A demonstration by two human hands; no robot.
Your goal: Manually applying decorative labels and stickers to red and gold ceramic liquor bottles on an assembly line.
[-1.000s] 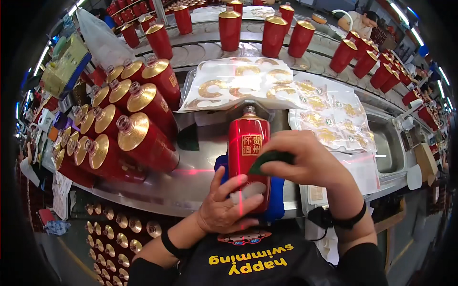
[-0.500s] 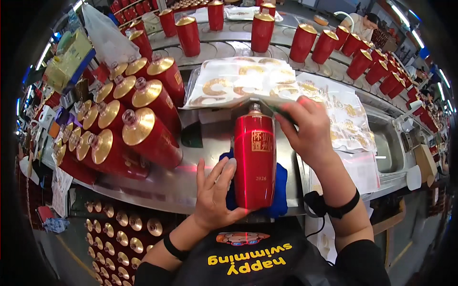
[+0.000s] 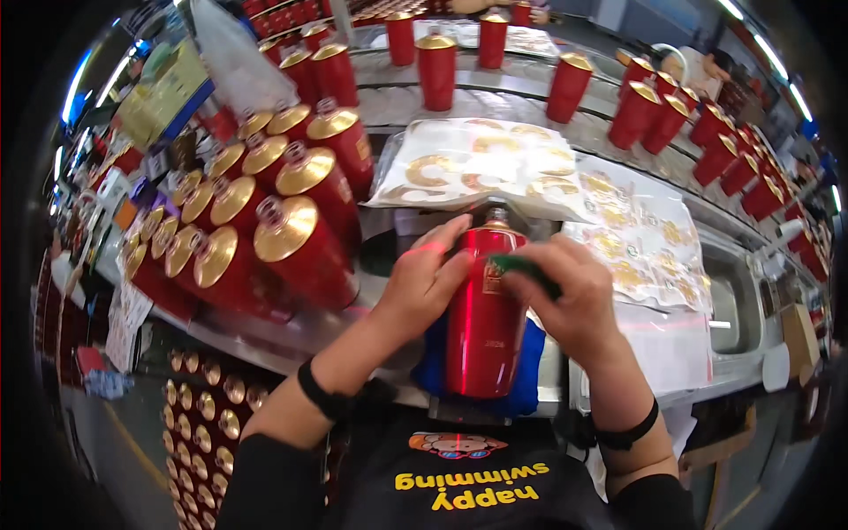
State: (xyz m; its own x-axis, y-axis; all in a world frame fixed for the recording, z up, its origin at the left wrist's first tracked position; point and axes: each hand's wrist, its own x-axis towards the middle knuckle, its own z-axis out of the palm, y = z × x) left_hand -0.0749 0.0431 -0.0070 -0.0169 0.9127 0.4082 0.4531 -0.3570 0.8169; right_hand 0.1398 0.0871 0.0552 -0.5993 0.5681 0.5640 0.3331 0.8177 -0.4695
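Observation:
A red bottle [image 3: 484, 344] with gold print on its front leans back on a blue cloth [image 3: 528, 375] before me, its clear neck pointing away. My left hand [image 3: 422, 281] holds its upper left side, fingers along the shoulder and thumb toward the front. Closed around a flat green scraper [image 3: 521, 263], my right hand [image 3: 570, 287] presses it against the gold print, which it partly covers. The right fingers are slightly blurred. Just beyond the bottle neck lies a stack of white sheets with gold decals [image 3: 477, 163].
Several red bottles with gold shoulders [image 3: 305, 247] crowd the left of the steel table. Behind, more red bottles stand on a curved conveyor [image 3: 521, 110]. More decal sheets [image 3: 632, 230] and a steel sink [image 3: 733, 305] are at right. Bottles fill the floor area [image 3: 201, 433] lower left.
My left hand has moved up from the bottle's lower left side to its upper side. My right hand has brought the green scraper down from beside the neck onto the gold print.

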